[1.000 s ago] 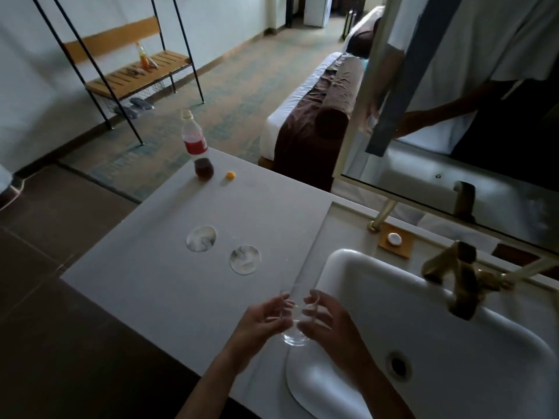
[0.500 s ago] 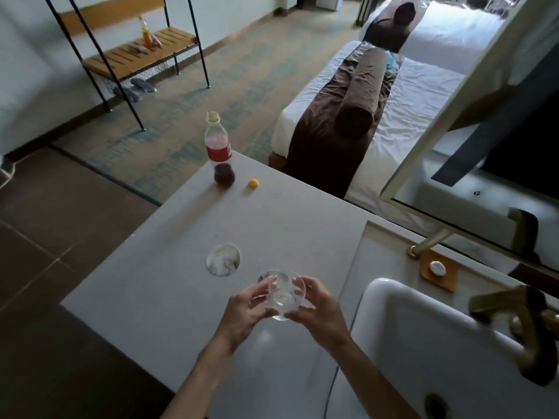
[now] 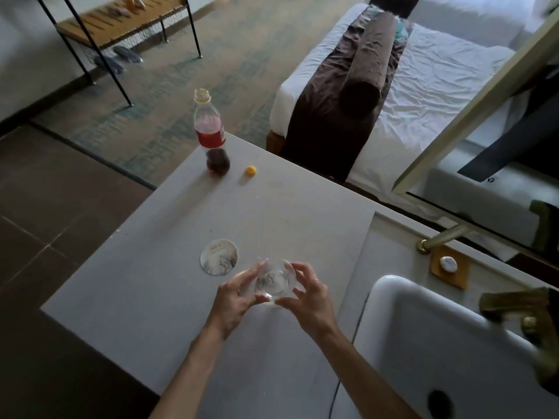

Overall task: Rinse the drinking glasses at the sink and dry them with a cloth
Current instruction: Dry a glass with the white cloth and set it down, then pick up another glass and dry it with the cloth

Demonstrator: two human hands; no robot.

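Observation:
A clear drinking glass (image 3: 274, 281) is upright over the grey counter (image 3: 151, 285), held between both hands. My left hand (image 3: 234, 300) grips its left side with fingertips. My right hand (image 3: 308, 297) grips its right side. A marbled round coaster (image 3: 219, 257) lies just left of the glass; whatever is under the glass is hidden. The white sink basin (image 3: 423, 343) is to the right, with a brass tap (image 3: 520, 309) over it. No cloth is in view.
An open cola bottle (image 3: 211, 137) with a red label stands at the counter's far edge, its yellow cap (image 3: 250, 170) beside it. A soap on a wooden dish (image 3: 449, 264) sits behind the basin, under the mirror (image 3: 499, 146). A bed lies beyond the counter.
Both hands have carried the glass from the basin's left rim leftward over the counter, down onto the spot of the second coaster. The view has swung left with them.

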